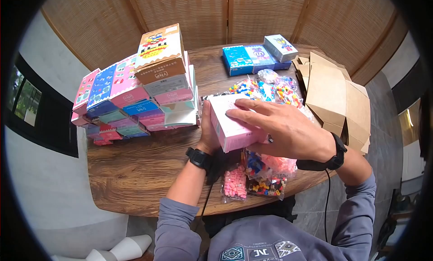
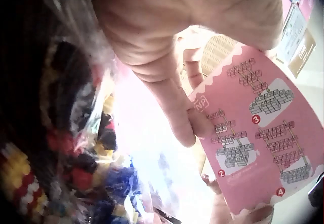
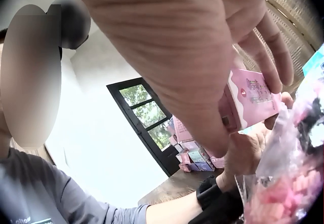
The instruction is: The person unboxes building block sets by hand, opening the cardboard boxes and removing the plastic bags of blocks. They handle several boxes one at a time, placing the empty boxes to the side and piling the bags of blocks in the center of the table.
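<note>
Both hands hold a small pink cardboard box [image 1: 235,133] above the middle of the wooden table. Printed on one face, in the left wrist view, are numbered block-building diagrams [image 2: 276,102]. My left hand [image 1: 207,131] grips the box along its left side, with part of that hand hidden behind it. Across the top lie the fingers of my right hand [image 1: 291,131], its thumb lower down on the near side. In the right wrist view, the right thumb and fingers span the pink box [image 3: 253,100]. Clear bags of pink pieces [image 1: 234,183] and mixed coloured pieces [image 1: 267,186] lie below the hands.
A tall stack of toy boxes [image 1: 112,91] stands at the left, topped by a brown box [image 1: 160,64]. More bags of bricks [image 1: 286,90] lie behind the hands. Blue and purple boxes [image 1: 237,62] sit at the back. Flattened brown cardboard [image 1: 331,96] occupies the right.
</note>
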Demonstrator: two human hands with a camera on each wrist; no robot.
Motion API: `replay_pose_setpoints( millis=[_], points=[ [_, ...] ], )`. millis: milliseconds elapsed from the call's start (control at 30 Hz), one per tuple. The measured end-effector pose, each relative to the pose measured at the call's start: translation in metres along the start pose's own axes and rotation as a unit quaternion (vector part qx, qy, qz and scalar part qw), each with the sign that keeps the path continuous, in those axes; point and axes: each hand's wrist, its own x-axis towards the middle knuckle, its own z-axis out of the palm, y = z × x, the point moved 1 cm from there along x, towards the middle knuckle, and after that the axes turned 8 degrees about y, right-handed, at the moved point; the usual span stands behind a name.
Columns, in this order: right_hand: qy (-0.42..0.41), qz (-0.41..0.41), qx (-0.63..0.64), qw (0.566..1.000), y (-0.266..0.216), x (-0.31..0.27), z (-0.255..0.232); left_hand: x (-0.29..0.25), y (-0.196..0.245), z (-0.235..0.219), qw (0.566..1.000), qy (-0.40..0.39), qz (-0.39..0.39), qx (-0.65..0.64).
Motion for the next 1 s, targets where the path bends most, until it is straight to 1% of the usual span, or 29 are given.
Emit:
replay_pose_setpoints(
  millis=[67, 167, 233, 267, 367, 467, 567, 667, 767, 800, 867, 967, 1000],
  points=[
    [-0.014, 0.025, 0.008, 1.000, 0.000, 0.001, -0.004, 0.000, 0.001, 0.000, 1.000, 0.013, 0.014, 0.007],
    [0.021, 0.025, 0.044, 0.999, 0.003, 0.000, -0.003, 0.003, 0.001, 0.000, 0.999, 0.037, 0.031, -0.006],
    [0.023, 0.040, 0.044, 0.998, 0.003, 0.000, -0.004, 0.004, -0.001, -0.002, 0.998, 0.042, 0.040, -0.009],
    [0.024, 0.047, 0.044, 0.998, 0.002, 0.000, -0.005, 0.005, -0.002, -0.004, 0.999, 0.040, 0.032, -0.017],
    [0.036, 0.008, 0.035, 0.999, 0.002, 0.000, -0.009, 0.004, -0.003, -0.006, 0.999, 0.026, 0.013, -0.036],
    [0.037, -0.006, 0.046, 0.998, 0.006, -0.001, -0.007, 0.004, -0.003, -0.006, 0.999, 0.008, 0.010, -0.031],
    [-0.005, 0.032, 0.021, 0.999, 0.004, 0.000, -0.012, 0.003, -0.004, -0.007, 1.000, 0.000, 0.007, -0.006],
    [-0.007, 0.037, 0.011, 0.999, 0.014, -0.003, -0.007, 0.002, -0.007, -0.008, 1.000, -0.015, -0.018, 0.006],
    [-0.041, 0.061, 0.023, 0.997, 0.021, -0.002, -0.005, 0.003, -0.008, -0.008, 0.999, -0.026, -0.013, 0.022],
    [-0.053, 0.056, 0.037, 0.996, 0.022, -0.001, -0.004, 0.002, -0.007, -0.008, 0.998, -0.044, -0.019, 0.038],
    [-0.077, 0.044, 0.065, 0.994, 0.023, 0.001, -0.003, 0.000, -0.007, -0.006, 0.999, -0.032, -0.031, 0.025],
    [-0.131, 0.075, 0.092, 0.984, 0.021, 0.006, -0.002, -0.003, -0.004, -0.003, 0.998, -0.034, -0.038, 0.036],
    [-0.123, 0.056, 0.078, 0.988, 0.022, 0.006, -0.001, -0.003, -0.003, -0.003, 0.998, -0.031, -0.033, 0.038]
  ],
)
